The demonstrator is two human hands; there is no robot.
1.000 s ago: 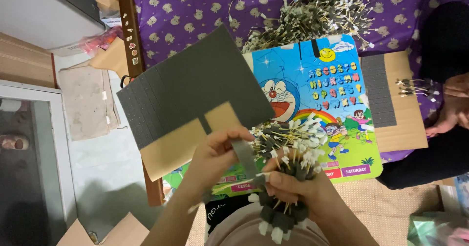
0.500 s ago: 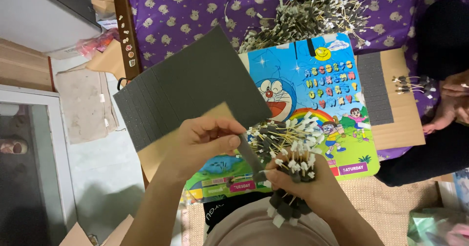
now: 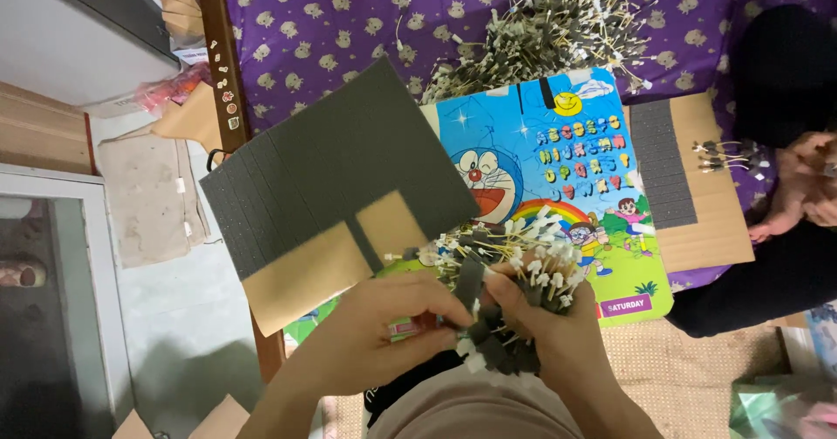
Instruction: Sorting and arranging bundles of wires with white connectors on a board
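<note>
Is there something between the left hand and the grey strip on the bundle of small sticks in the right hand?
Nothing visible. The left hand already pinches the grey strip, which stands against the bundle that the right hand grips. The grey sheet lies behind them, further from the body, not between them.

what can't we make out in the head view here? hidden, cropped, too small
- Right hand: its palm side and the lower end of the bundle of white-tipped sticks are hidden by the fingers.
- Dark strip: where its lower end goes is hidden behind the left hand.
- Other person's hand: cut off by the right edge.
- Pile of sticks: single pieces too small to tell.
</note>
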